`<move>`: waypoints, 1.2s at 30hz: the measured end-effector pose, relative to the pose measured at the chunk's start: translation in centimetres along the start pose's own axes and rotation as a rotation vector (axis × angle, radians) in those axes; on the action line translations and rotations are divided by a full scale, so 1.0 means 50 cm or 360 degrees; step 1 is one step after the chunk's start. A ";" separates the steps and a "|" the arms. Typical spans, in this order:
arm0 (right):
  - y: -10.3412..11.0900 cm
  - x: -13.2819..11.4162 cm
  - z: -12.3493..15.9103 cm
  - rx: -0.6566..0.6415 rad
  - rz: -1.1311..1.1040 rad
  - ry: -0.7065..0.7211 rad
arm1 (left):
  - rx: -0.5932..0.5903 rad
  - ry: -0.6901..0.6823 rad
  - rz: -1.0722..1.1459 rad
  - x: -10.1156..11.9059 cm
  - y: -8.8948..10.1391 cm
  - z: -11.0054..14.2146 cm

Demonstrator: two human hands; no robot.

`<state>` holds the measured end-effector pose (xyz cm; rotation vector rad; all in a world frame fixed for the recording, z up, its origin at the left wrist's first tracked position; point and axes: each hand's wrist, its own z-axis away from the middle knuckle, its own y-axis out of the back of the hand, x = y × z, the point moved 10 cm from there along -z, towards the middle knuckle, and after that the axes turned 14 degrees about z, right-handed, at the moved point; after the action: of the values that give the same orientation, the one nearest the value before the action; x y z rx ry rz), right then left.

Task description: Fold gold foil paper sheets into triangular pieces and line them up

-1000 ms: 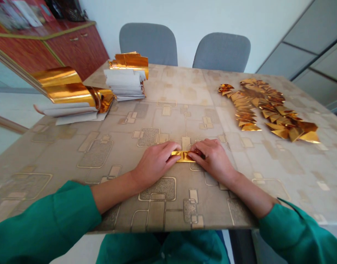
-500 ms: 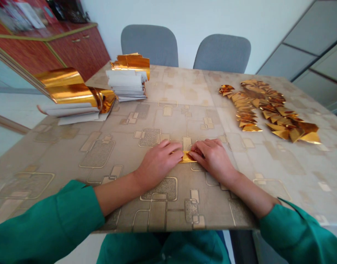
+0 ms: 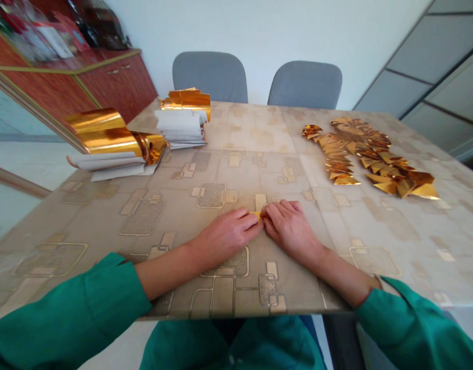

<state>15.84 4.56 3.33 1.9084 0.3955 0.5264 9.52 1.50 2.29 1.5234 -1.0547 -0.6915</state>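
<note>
A small piece of gold foil paper (image 3: 255,215) shows between my hands, low over the patterned tabletop (image 3: 190,216). My left hand (image 3: 236,228) is closed on its left side, fingers bent over it. From the right, my right hand (image 3: 288,226) pinches the same piece, its fingertips nearly touching those of the left. Most of the foil paper is covered by the fingers, so its folded shape cannot be made out.
Stacks of gold foil sheets with white backs, one curled (image 3: 116,154) and one upright (image 3: 182,123), stand at the back left. Folded gold pieces (image 3: 344,154) lie in overlapping rows at the right. Two grey chairs (image 3: 209,77) stand beyond the table.
My hands have come closer together, and less of the gold foil paper shows between them. The whole view has shifted slightly.
</note>
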 end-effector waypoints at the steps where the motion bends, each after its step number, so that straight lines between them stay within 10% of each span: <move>1: -0.009 0.002 0.001 -0.0044 -0.0007 -0.0009 | -0.0029 0.0007 0.0008 0.001 -0.002 0.002; 16: -0.035 0.018 0.006 -0.0199 -0.0101 0.0050 | -0.0001 0.0053 0.0124 -0.024 0.028 0.097; 36: -0.021 0.040 0.010 -0.0194 -0.0256 -0.0038 | 0.0316 0.0683 0.0695 -0.119 0.038 0.034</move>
<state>17.76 5.55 2.55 1.7470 0.4861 0.4113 4.97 6.06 3.07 1.4517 -1.0906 0.0459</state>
